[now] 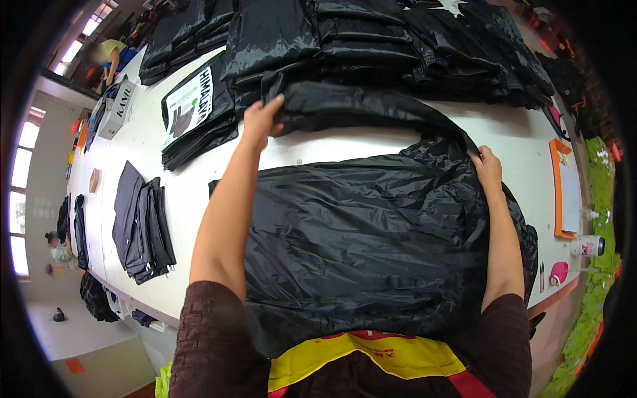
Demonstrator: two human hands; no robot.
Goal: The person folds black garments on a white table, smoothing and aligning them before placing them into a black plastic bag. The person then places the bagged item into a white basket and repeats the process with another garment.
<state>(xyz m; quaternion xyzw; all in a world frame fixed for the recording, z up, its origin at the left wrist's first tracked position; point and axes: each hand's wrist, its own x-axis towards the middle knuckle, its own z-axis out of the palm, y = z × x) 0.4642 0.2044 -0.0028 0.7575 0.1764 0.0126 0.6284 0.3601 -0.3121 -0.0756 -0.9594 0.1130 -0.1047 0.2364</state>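
Note:
A large black shiny garment (358,232) lies spread and wrinkled on the white table in front of me. One long, narrow part of it (358,109) stretches across the far side, bending back to the main piece at the right. My left hand (262,121) is at the left end of this narrow part, fingers apart and touching its edge. At the bend on the right, my right hand (488,169) is closed on the fabric, with its fingertips partly hidden.
Stacks of folded black garments (272,40) line the table's far side. Black packages with a white label (189,106) lie left of them. Dark folded pieces (141,222) and a box (119,109) are at left. An orange-edged board (564,189) and a cup (587,246) are at right.

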